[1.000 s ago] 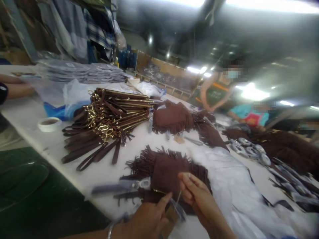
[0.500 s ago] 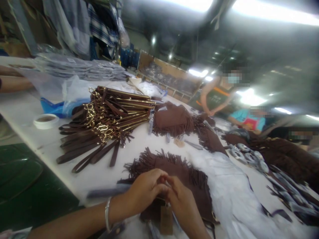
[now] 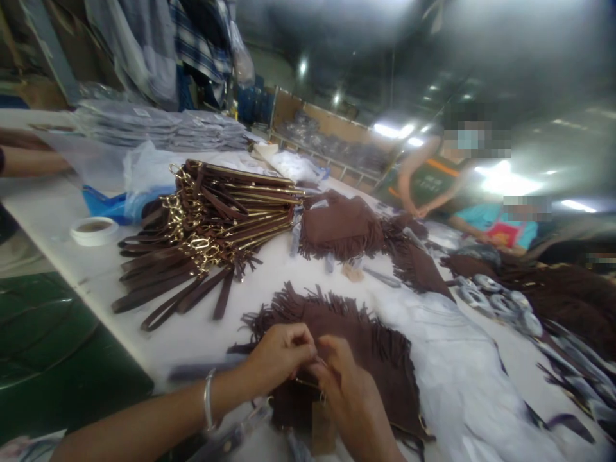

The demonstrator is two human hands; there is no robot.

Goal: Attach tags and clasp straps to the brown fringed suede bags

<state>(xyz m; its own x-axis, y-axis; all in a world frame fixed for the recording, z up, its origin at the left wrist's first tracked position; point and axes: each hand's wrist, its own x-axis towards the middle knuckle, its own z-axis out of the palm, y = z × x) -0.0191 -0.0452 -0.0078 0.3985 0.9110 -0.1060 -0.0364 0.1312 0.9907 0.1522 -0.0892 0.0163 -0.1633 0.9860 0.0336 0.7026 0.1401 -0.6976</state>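
A dark brown fringed bag (image 3: 385, 362) lies on the table under both my hands, its fringe spread away from me. My left hand (image 3: 282, 356), with a silver bangle on the wrist, has thumb and fingers pinched together above the bag's near part. Facing it, my right hand (image 3: 351, 385) is closed too, its fingertips meeting those of the left. Whatever sits between the fingertips is too small to make out. Below the hands a brown hang tag (image 3: 322, 427) dangles near a gold-coloured edge of the bag.
Left of centre is a pile of brown zipped pouches (image 3: 235, 205) with straps and gold clasps. Near it are a white tape roll (image 3: 94, 231) and stacked grey packages (image 3: 158, 125). More fringed bags (image 3: 341, 224) lie beyond; white wrapping (image 3: 447, 359) is at right. Co-workers (image 3: 428, 179) are across the table.
My fingertips have shifted slightly, and the right hand's forefinger has lifted a little from the left hand. The hands stay over the bag. The view has turned slightly left.
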